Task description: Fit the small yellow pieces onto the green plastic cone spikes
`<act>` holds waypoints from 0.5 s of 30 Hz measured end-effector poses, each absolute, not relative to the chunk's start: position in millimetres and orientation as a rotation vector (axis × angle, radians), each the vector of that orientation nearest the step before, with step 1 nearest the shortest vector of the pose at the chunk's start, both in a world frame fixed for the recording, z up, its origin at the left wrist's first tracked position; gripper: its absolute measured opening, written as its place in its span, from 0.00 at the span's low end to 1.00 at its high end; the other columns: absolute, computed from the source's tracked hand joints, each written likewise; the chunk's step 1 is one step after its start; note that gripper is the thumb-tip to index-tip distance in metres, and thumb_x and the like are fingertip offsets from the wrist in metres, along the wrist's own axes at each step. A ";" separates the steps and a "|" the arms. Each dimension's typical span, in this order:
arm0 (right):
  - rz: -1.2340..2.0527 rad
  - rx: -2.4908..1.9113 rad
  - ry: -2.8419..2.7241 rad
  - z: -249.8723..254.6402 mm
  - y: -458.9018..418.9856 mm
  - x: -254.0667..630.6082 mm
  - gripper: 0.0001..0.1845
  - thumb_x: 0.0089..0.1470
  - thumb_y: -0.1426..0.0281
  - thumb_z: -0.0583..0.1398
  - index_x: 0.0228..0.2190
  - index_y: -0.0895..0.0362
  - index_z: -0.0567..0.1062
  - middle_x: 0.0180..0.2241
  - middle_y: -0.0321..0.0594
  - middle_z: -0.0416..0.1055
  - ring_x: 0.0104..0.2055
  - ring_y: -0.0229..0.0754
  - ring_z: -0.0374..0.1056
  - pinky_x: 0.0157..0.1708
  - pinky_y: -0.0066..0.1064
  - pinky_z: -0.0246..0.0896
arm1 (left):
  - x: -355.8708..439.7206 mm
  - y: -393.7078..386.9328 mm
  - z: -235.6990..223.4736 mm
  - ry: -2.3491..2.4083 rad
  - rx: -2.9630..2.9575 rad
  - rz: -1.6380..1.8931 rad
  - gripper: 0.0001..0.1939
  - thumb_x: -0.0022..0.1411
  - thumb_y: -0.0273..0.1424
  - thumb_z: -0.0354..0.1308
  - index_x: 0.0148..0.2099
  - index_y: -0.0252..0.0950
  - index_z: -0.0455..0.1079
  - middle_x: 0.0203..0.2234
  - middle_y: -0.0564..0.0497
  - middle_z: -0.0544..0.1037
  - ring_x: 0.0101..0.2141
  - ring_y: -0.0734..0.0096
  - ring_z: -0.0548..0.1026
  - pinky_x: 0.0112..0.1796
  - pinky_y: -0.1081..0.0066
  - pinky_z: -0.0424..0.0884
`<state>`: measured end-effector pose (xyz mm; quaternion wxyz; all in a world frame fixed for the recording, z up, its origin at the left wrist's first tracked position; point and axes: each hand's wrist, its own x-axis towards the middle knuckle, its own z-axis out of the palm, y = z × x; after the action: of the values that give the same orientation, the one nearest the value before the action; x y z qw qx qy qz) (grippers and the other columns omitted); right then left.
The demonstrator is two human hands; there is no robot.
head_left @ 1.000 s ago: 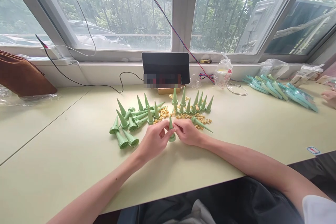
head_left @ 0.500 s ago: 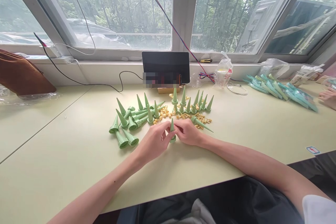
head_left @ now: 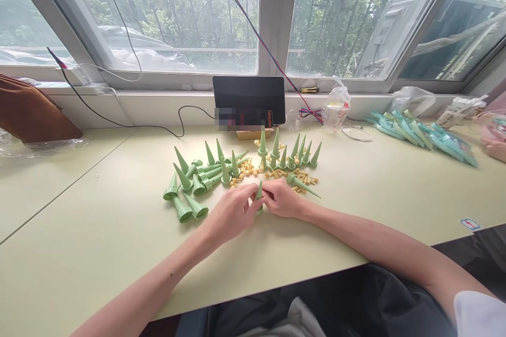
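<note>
Between my two hands a green plastic watering spike [head_left: 259, 191] stands point up, low over the table. My left hand [head_left: 236, 207] is closed on it, the thumb lying across its front. Close against its other side is my right hand [head_left: 283, 199], its fingers pinched together; whatever they hold is hidden. Behind my right hand another green spike [head_left: 305, 187] lies on its side by small yellow plastic pieces [head_left: 247, 169]. More spikes stand upright at the back right, and a group of standing and lying spikes [head_left: 184, 181] is at the left.
A dark-screened tablet [head_left: 250, 95] leans at the window, with a black cable [head_left: 152, 124] running left. A brown bag [head_left: 33, 110] is at far left. A wrapped cup [head_left: 337, 109] and teal packets [head_left: 425, 134] are at right, where another person's hand [head_left: 497, 148] shows partly.
The spike in my hands tilts slightly to the right, while both hands stay almost in place. At the far right edge the other person's hand has moved slightly.
</note>
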<state>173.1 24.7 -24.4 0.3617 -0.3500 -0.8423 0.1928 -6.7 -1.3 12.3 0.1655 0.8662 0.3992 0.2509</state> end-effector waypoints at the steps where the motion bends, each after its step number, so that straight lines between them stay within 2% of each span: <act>1: 0.499 -0.903 -2.172 -24.2 24.5 173.2 0.11 0.48 0.78 0.51 0.19 0.56 0.57 0.17 0.29 0.54 0.20 0.32 0.47 0.23 0.25 0.44 | -6.6 -1.6 12.7 1.132 2.471 0.714 0.11 0.65 0.31 0.51 0.30 0.37 0.57 0.22 0.56 0.69 0.21 0.74 0.67 0.24 0.74 0.60; 7: 0.523 -0.882 -2.189 -22.9 24.3 173.6 0.10 0.49 0.80 0.51 0.20 0.57 0.62 0.19 0.31 0.61 0.21 0.32 0.51 0.24 0.25 0.46 | -6.3 -2.0 13.3 1.125 2.491 0.707 0.11 0.66 0.32 0.50 0.30 0.38 0.56 0.23 0.55 0.69 0.22 0.73 0.68 0.24 0.74 0.61; 15: 0.516 -0.896 -2.178 -23.5 24.1 173.3 0.10 0.50 0.79 0.51 0.20 0.57 0.62 0.18 0.30 0.57 0.21 0.32 0.49 0.24 0.25 0.46 | -6.2 -1.4 12.1 1.116 2.499 0.719 0.10 0.66 0.31 0.50 0.30 0.38 0.56 0.24 0.55 0.69 0.22 0.73 0.68 0.24 0.74 0.61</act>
<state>173.3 24.1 -23.5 0.3573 -0.3470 -0.8438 0.2000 -6.2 -1.4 12.1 0.1552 0.8725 0.3894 0.2510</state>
